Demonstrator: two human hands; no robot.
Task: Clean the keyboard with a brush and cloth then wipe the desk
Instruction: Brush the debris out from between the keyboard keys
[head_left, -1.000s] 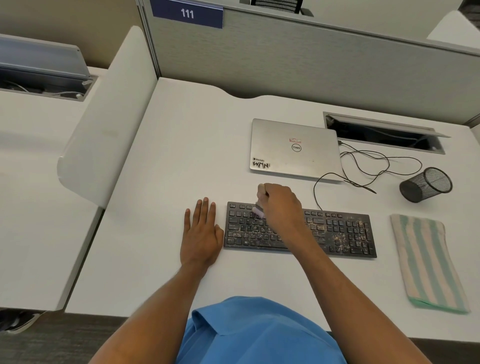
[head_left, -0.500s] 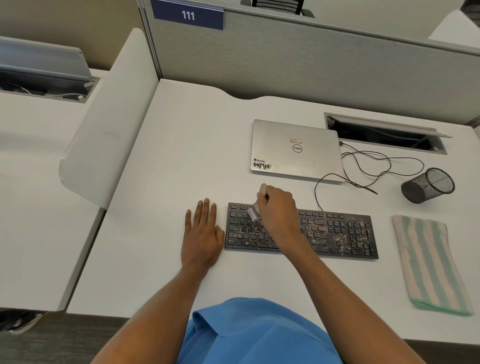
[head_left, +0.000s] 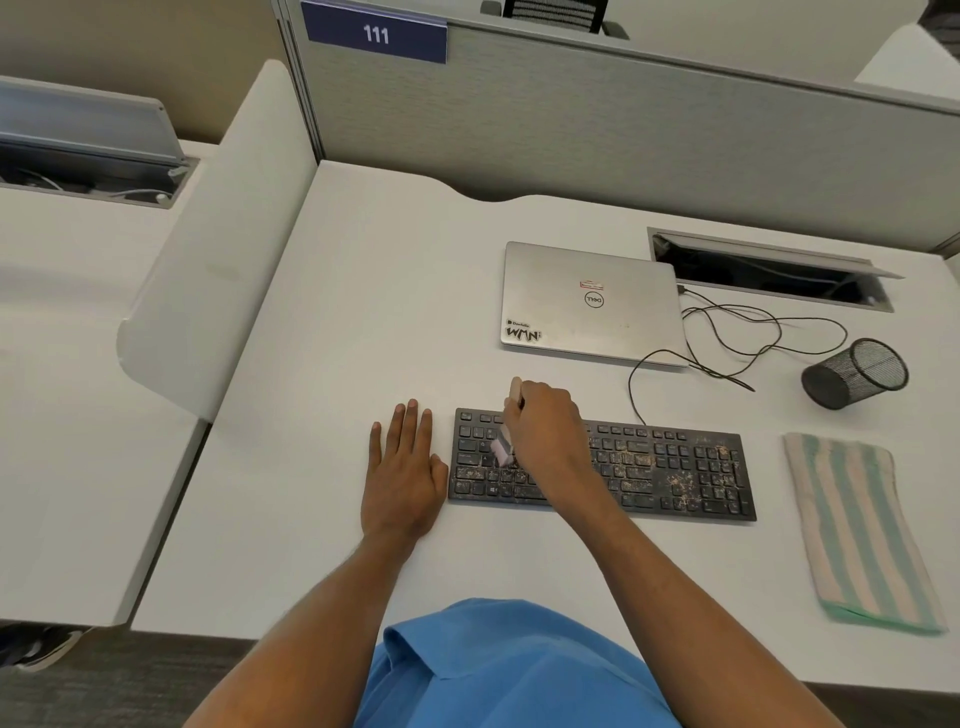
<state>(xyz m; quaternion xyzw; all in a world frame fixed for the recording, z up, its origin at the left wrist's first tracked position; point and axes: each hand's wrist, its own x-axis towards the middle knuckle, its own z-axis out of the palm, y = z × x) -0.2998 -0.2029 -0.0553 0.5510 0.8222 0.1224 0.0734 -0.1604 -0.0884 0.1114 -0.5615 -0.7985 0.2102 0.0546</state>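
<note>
Within the last second the brush (head_left: 502, 451) sweeps from the top key row toward 6 o'clock on the left end of the keyboard (head_left: 675, 467). Crumbs still cover its 3 o'clock half, so brushing seems far from done. The right hand (head_left: 545, 431) curls its fingers round the handle. The left hand (head_left: 402, 467) lies flat at 9 o'clock, fingers together. The cloth (head_left: 857, 530) lies at 3 o'clock.

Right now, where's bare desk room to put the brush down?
Biggest bare patch: desk left of the laptop, beyond the left hand, up to the partition. Also the front strip below the keyboard, right of the right forearm, and a narrow gap between keyboard and striped cloth. Crowded: right rear, where cable loops lie between laptop and mesh cup.
</note>
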